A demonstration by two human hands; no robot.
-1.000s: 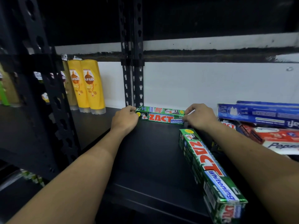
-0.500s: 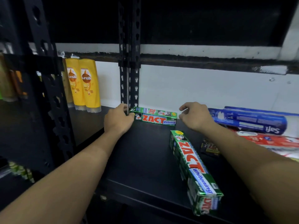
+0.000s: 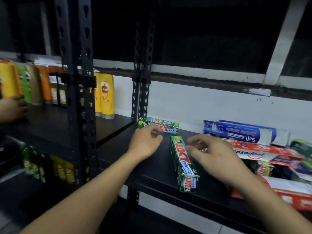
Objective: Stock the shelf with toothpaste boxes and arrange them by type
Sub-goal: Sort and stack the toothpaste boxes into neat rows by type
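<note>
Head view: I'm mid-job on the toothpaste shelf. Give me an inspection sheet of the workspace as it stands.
Surface: black shelf board, boxes at back, centre and right.
Job's things: green Zact toothpaste pack crosswise against the white wall; second green Zact pack lying front to back, near end by the front edge; mixed heap at right, including a blue box and a red-and-white Pepsodent box.
Clutter: nothing seen.
Grippers: left hand loosely curled, holding nothing, before the back pack; right hand relaxed, holding nothing, right of the second pack.
Cables: nothing seen.
Surroundings: black perforated steel uprights; yellow Sunsilk bottles on the neighbouring shelf; another hand at the left edge.
</note>
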